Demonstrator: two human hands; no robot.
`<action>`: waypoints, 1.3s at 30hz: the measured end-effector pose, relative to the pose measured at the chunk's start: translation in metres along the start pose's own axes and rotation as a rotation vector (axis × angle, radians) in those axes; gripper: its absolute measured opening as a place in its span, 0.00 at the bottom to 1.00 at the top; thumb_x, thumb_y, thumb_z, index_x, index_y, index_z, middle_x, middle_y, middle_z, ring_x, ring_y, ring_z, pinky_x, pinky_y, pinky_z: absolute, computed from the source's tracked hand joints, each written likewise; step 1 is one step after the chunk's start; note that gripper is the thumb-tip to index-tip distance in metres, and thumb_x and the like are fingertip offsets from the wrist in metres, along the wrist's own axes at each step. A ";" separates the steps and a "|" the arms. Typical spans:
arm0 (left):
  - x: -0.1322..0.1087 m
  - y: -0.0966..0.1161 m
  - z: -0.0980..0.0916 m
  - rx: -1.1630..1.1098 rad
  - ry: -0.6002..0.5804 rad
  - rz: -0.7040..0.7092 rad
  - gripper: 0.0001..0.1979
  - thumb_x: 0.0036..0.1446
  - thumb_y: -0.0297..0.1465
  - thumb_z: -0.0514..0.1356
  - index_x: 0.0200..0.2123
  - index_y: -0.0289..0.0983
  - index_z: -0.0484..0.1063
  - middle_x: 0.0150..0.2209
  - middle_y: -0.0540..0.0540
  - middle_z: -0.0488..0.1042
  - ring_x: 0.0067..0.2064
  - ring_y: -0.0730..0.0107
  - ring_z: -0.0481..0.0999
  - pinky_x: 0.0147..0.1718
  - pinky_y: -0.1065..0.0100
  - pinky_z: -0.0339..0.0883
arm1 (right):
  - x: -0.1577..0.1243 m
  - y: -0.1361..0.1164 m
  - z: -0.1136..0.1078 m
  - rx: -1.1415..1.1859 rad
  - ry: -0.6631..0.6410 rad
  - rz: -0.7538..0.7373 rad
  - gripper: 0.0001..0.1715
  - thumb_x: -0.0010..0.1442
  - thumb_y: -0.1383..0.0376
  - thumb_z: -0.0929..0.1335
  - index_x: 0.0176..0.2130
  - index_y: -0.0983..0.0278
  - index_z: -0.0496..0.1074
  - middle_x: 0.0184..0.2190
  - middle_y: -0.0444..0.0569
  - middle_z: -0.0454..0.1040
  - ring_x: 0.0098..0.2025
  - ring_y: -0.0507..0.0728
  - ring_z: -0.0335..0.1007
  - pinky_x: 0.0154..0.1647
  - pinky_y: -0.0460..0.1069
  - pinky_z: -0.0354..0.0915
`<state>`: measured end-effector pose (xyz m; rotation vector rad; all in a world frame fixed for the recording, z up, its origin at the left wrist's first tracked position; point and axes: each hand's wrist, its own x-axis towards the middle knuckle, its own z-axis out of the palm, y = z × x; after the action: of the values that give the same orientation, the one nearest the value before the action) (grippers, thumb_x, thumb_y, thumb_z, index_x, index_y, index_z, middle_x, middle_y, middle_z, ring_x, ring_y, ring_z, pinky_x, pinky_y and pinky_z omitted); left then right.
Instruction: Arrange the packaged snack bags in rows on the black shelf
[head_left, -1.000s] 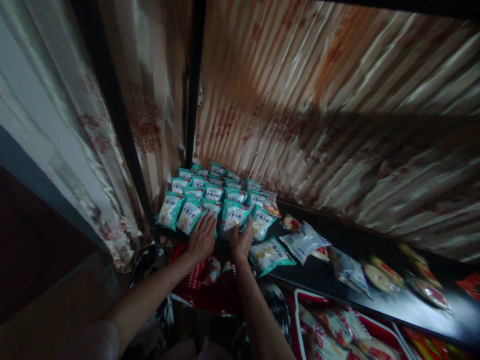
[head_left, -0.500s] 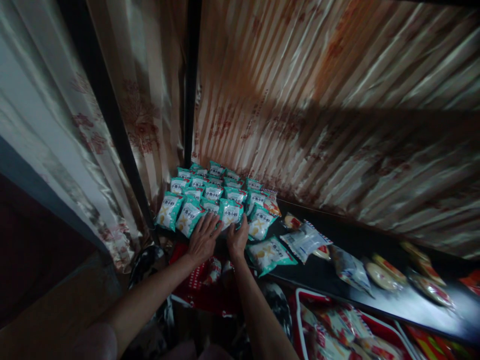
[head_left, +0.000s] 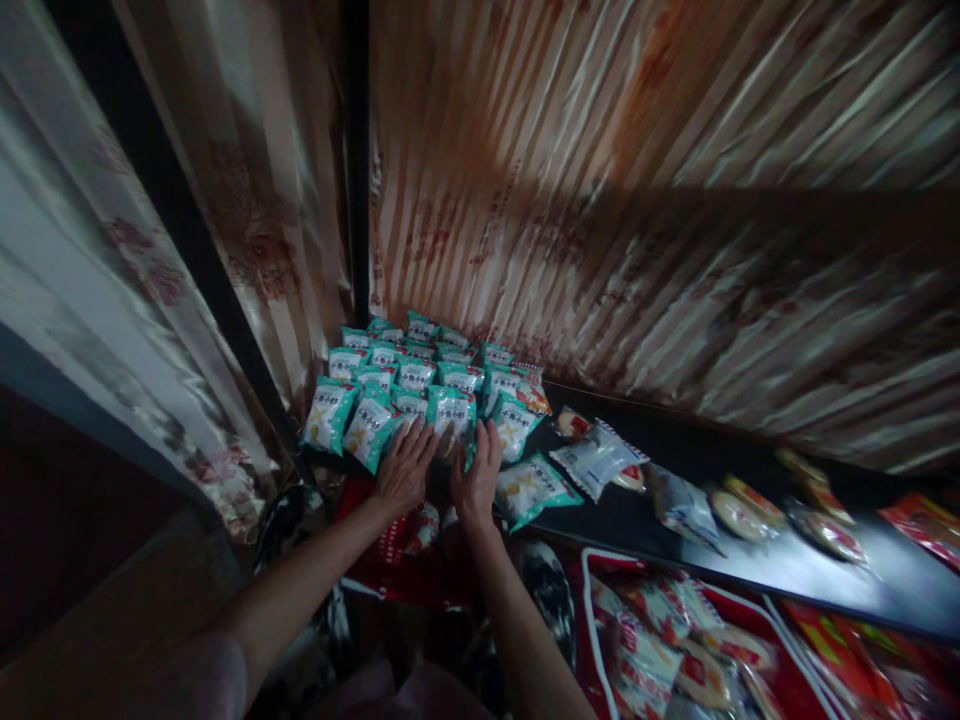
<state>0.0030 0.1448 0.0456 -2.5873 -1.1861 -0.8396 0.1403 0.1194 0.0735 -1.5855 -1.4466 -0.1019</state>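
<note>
- The teal packet (head_left: 452, 412) stands at the near edge of the pile (head_left: 397, 362), at the left end of the black shelf (head_left: 667, 545), leaning back against the packets behind it.
- My left hand (head_left: 405, 468) lies flat just left of that packet. Its fingers (head_left: 421, 442) are stretched out and spread, resting on the packet's lower left edge and on its neighbour, not curled round anything.
- My right hand (head_left: 476, 482) is at the packet's right side, palm turned in. Its fingers (head_left: 491, 445) are straight and touch the right edge, so the packet sits between my two loose hands and is not gripped.
- The pile runs in rows from near to far, into the corner by the dark post (head_left: 355, 150).
- Right of my right hand, one loose teal packet (head_left: 534, 487) lies flat on the shelf, touching no row.
- Further right lies a clear wrapper (head_left: 596, 462), then round snacks (head_left: 739, 512) spread along the shelf, too dim to tell apart.
- A striped curtain (head_left: 637, 200) hangs behind the shelf.
- Below the shelf, near right, is a red basket (head_left: 586, 625) full of wrapped goods.
</note>
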 end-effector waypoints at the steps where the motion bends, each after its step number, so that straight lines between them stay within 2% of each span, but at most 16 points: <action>1: 0.000 0.000 0.000 -0.001 -0.006 -0.004 0.27 0.58 0.26 0.52 0.61 0.33 0.57 0.65 0.39 0.55 0.69 0.56 0.41 0.64 0.47 0.45 | -0.004 -0.001 -0.010 -0.034 0.021 -0.028 0.27 0.64 0.63 0.57 0.61 0.66 0.55 0.63 0.63 0.53 0.67 0.63 0.45 0.61 0.65 0.53; 3: 0.000 0.001 -0.001 -0.002 -0.016 -0.014 0.25 0.59 0.27 0.52 0.61 0.33 0.58 0.64 0.38 0.56 0.69 0.55 0.41 0.64 0.46 0.45 | -0.012 0.000 -0.032 -0.114 0.062 -0.041 0.27 0.64 0.63 0.58 0.61 0.65 0.55 0.65 0.62 0.51 0.68 0.64 0.41 0.62 0.66 0.50; 6: 0.000 0.002 -0.001 -0.007 -0.022 -0.021 0.24 0.60 0.27 0.51 0.60 0.32 0.59 0.64 0.37 0.57 0.69 0.55 0.41 0.64 0.46 0.46 | -0.023 0.011 -0.056 -0.229 0.148 0.067 0.26 0.64 0.60 0.58 0.59 0.66 0.59 0.65 0.62 0.50 0.69 0.65 0.38 0.61 0.68 0.48; 8: 0.001 0.002 -0.002 -0.012 -0.020 -0.020 0.25 0.59 0.27 0.51 0.60 0.32 0.59 0.64 0.37 0.56 0.69 0.55 0.41 0.64 0.46 0.46 | -0.028 0.022 -0.065 -0.276 0.194 0.143 0.27 0.65 0.58 0.57 0.58 0.68 0.61 0.65 0.64 0.51 0.69 0.67 0.38 0.61 0.68 0.48; 13: 0.002 0.005 -0.005 0.002 -0.021 -0.006 0.25 0.59 0.26 0.50 0.60 0.31 0.58 0.64 0.36 0.56 0.69 0.54 0.41 0.64 0.46 0.47 | -0.036 0.044 -0.062 -0.273 0.221 0.267 0.33 0.63 0.51 0.58 0.58 0.70 0.61 0.66 0.67 0.46 0.69 0.70 0.35 0.61 0.70 0.45; 17: 0.002 0.004 -0.007 0.029 -0.023 0.014 0.25 0.59 0.26 0.50 0.61 0.32 0.58 0.65 0.36 0.55 0.69 0.53 0.41 0.63 0.46 0.47 | -0.039 0.048 -0.056 -0.211 0.231 0.399 0.43 0.59 0.44 0.59 0.60 0.73 0.58 0.66 0.70 0.42 0.68 0.74 0.33 0.62 0.71 0.41; 20: 0.002 0.002 -0.007 0.033 -0.021 0.027 0.25 0.59 0.26 0.51 0.60 0.32 0.59 0.65 0.36 0.55 0.68 0.52 0.42 0.63 0.46 0.46 | -0.042 0.048 -0.055 -0.100 0.206 0.493 0.50 0.56 0.42 0.60 0.63 0.74 0.53 0.66 0.71 0.39 0.68 0.74 0.34 0.63 0.68 0.44; 23: 0.002 0.000 -0.006 0.025 -0.032 0.029 0.25 0.59 0.27 0.52 0.60 0.33 0.59 0.65 0.37 0.56 0.68 0.53 0.43 0.63 0.46 0.46 | -0.046 0.049 -0.058 -0.002 0.191 0.554 0.52 0.55 0.42 0.62 0.64 0.73 0.49 0.66 0.71 0.39 0.69 0.73 0.33 0.62 0.67 0.47; 25: 0.003 0.000 -0.005 0.025 -0.041 0.019 0.25 0.59 0.27 0.52 0.60 0.34 0.59 0.65 0.37 0.56 0.69 0.54 0.43 0.64 0.46 0.46 | -0.049 0.050 -0.060 0.029 0.195 0.525 0.52 0.55 0.42 0.62 0.64 0.74 0.49 0.65 0.71 0.43 0.68 0.72 0.35 0.63 0.67 0.47; 27: 0.003 0.000 -0.005 0.028 -0.046 0.007 0.25 0.59 0.27 0.52 0.60 0.34 0.60 0.65 0.38 0.56 0.68 0.54 0.43 0.64 0.47 0.45 | -0.054 0.051 -0.061 0.047 0.220 0.475 0.51 0.56 0.43 0.63 0.64 0.75 0.49 0.64 0.71 0.49 0.67 0.71 0.41 0.63 0.66 0.47; 30: 0.003 0.000 -0.005 0.031 -0.043 -0.003 0.24 0.59 0.27 0.52 0.60 0.34 0.60 0.65 0.38 0.56 0.68 0.55 0.43 0.64 0.48 0.45 | -0.062 0.048 -0.060 0.064 0.243 0.415 0.48 0.57 0.45 0.63 0.64 0.72 0.49 0.63 0.67 0.53 0.65 0.69 0.48 0.63 0.65 0.50; 34: 0.002 0.000 -0.004 0.022 -0.025 -0.005 0.24 0.59 0.27 0.52 0.60 0.34 0.61 0.65 0.38 0.56 0.69 0.55 0.43 0.64 0.48 0.46 | -0.069 0.037 -0.055 0.082 0.162 0.284 0.43 0.60 0.51 0.64 0.65 0.68 0.48 0.64 0.65 0.52 0.66 0.67 0.48 0.63 0.65 0.51; 39: 0.001 -0.001 -0.002 0.009 -0.011 -0.004 0.25 0.59 0.27 0.52 0.60 0.34 0.60 0.65 0.38 0.55 0.69 0.55 0.42 0.64 0.47 0.46 | -0.063 0.029 -0.043 0.077 0.049 0.122 0.39 0.62 0.55 0.63 0.65 0.65 0.47 0.64 0.63 0.51 0.67 0.65 0.46 0.62 0.65 0.52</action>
<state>0.0020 0.1449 0.0479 -2.5863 -1.1956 -0.8206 0.1670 0.0492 0.0417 -1.5929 -1.2982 -0.0132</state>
